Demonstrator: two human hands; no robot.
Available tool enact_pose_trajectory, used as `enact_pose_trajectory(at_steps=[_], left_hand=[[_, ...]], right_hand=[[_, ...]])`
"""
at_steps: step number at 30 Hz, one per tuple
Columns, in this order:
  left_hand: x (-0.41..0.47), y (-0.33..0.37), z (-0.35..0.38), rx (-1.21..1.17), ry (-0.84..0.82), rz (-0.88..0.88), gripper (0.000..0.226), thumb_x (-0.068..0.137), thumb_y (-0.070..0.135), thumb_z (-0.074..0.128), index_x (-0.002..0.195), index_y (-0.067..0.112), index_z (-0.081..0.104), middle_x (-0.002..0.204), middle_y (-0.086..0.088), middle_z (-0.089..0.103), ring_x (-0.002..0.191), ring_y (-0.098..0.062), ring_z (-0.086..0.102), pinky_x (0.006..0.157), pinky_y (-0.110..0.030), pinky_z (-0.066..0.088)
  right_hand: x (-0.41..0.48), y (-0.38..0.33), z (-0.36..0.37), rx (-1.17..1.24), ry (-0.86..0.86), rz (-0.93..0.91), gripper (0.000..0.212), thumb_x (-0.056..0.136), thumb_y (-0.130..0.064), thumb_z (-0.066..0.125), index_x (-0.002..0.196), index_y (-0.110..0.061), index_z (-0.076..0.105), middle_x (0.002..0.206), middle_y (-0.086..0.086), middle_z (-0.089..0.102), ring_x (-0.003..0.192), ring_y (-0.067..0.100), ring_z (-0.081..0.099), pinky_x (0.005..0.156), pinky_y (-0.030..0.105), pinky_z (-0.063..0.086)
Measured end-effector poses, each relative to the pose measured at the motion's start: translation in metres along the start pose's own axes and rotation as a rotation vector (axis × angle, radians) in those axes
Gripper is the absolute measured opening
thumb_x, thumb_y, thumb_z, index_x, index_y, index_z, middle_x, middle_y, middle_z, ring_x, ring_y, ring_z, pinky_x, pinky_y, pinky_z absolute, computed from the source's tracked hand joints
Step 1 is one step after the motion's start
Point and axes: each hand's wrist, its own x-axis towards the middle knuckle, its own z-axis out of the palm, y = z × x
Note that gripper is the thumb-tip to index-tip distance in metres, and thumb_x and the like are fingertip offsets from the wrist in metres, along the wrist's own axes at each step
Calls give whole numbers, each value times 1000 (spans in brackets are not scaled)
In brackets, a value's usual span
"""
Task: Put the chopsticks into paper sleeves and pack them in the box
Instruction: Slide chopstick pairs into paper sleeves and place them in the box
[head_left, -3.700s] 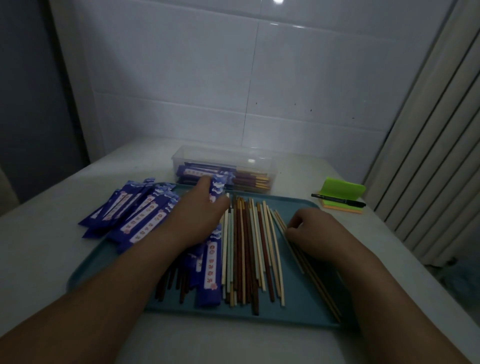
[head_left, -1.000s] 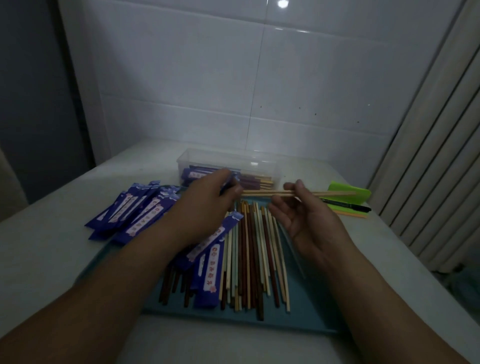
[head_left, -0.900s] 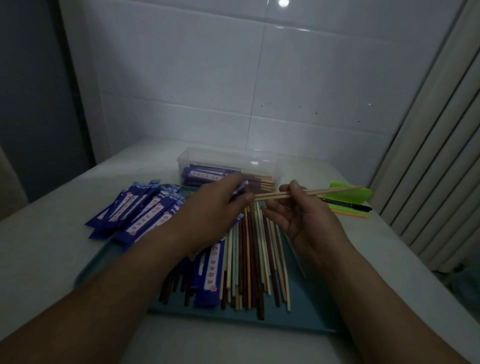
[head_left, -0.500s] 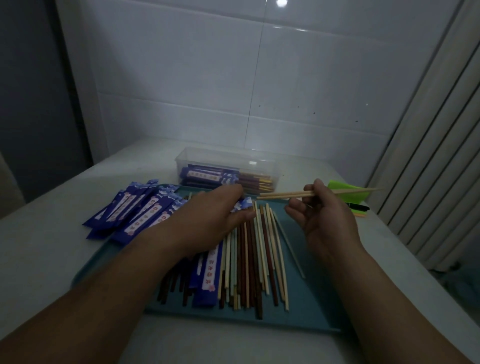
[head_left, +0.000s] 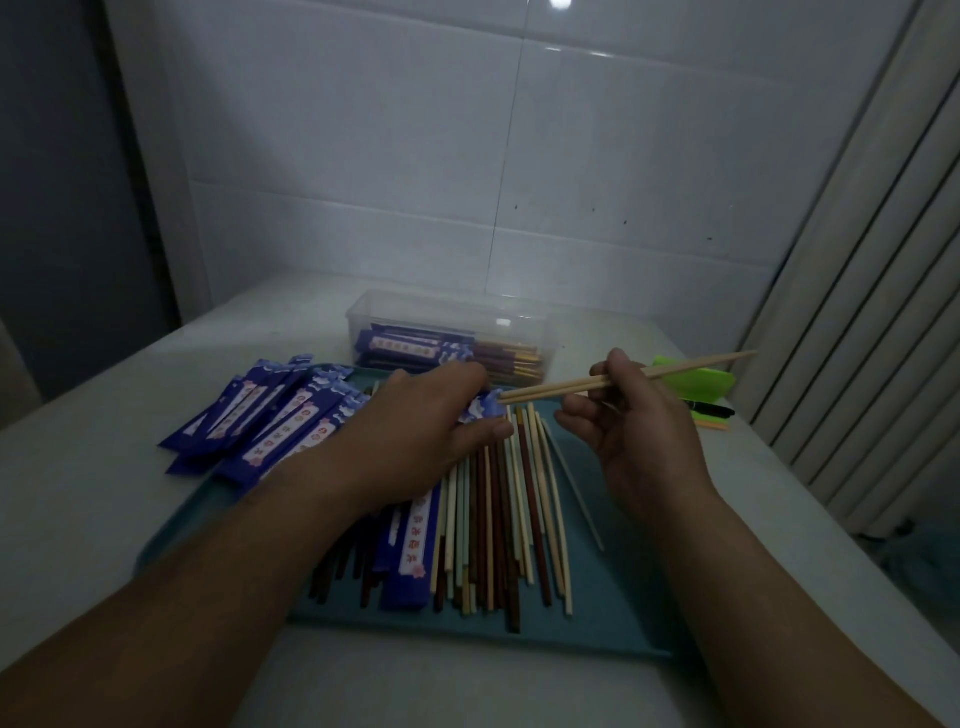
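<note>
Above the teal tray (head_left: 597, 616), right hand (head_left: 641, 434) pinched a pale chopstick pair (head_left: 553, 389), tips at the mouth of a blue sleeve (head_left: 483, 409) gripped by left hand (head_left: 415, 434); sleeving step, apparently needing a straight push inward before the box (head_left: 447, 317) beyond

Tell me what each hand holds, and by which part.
The right hand pinches a pair of chopsticks about mid-length. The left hand grips a blue sleeve near its mouth, between thumb and fingers.
</note>
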Motion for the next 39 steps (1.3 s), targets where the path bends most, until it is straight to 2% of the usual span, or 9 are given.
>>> enact_pose_trajectory(at_steps=[6, 9, 15, 18, 21, 24, 29, 35, 39], left_hand=[[-1, 4, -2, 24, 43, -11, 26, 96, 57, 56, 93, 33, 49, 76, 10, 56, 70, -4, 52, 58, -24, 32], [-2, 10, -4, 41, 34, -30, 24, 94, 61, 53, 99, 38, 48, 86, 13, 61, 76, -4, 56, 65, -33, 48], [0, 16, -2, 130, -23, 6, 34, 99, 58, 39, 126, 39, 46, 115, 6, 68, 94, -21, 66, 79, -42, 52], [2, 14, -1, 180, -31, 25, 9, 105, 42, 42, 106, 33, 42, 95, 7, 63, 71, -16, 52, 69, -37, 33], [5, 12, -4, 232, -58, 7, 13, 107, 37, 42, 97, 36, 33, 77, 12, 42, 58, -7, 30, 71, -37, 23], [5, 9, -4, 253, -31, 12, 20, 105, 34, 44, 92, 37, 29, 81, 10, 45, 66, -16, 37, 75, -40, 34], [3, 8, -1, 285, -34, 13, 20, 103, 35, 46, 94, 38, 28, 94, 7, 56, 80, -25, 54, 79, -40, 37], [4, 4, -2, 305, -44, 4, 19, 103, 36, 46, 94, 37, 30, 93, 9, 52, 85, -25, 56, 81, -40, 38], [3, 4, 2, 310, -52, 13, 11, 103, 34, 45, 97, 35, 36, 102, 6, 61, 89, -25, 58, 79, -39, 34]], right_hand=[[-10, 5, 9, -134, -66, -43, 20, 104, -27, 58, 93, -12, 66, 67, -1, 61, 60, 16, 64, 58, 30, 58], [-16, 12, 15, -219, -112, -46, 25, 100, -32, 64, 100, -9, 73, 65, -2, 57, 60, 15, 60, 58, 31, 53], [-17, 23, 20, -304, -162, -19, 44, 96, -40, 67, 111, 0, 72, 58, -5, 44, 51, 12, 45, 50, 25, 42], [-15, 22, 19, -282, -120, 11, 47, 98, -46, 64, 108, 0, 70, 60, -3, 45, 50, 13, 44, 50, 27, 39], [-8, 9, 9, -135, 16, 18, 40, 104, -45, 53, 92, -12, 69, 60, -2, 48, 48, 13, 44, 49, 26, 36], [-1, 0, -1, -61, 63, 9, 28, 107, -32, 50, 87, -15, 60, 59, -2, 51, 47, 13, 45, 47, 25, 38], [-7, 10, 8, -175, -132, 141, 19, 105, -30, 55, 96, -15, 60, 64, 0, 58, 49, 12, 51, 46, 23, 43], [-2, 0, 0, -208, 76, 42, 28, 107, -34, 50, 92, -14, 61, 62, 2, 55, 47, 15, 49, 46, 26, 42], [-5, 7, 3, -402, 35, -16, 35, 109, -29, 42, 94, -7, 64, 62, 6, 55, 47, 18, 49, 47, 28, 41]])
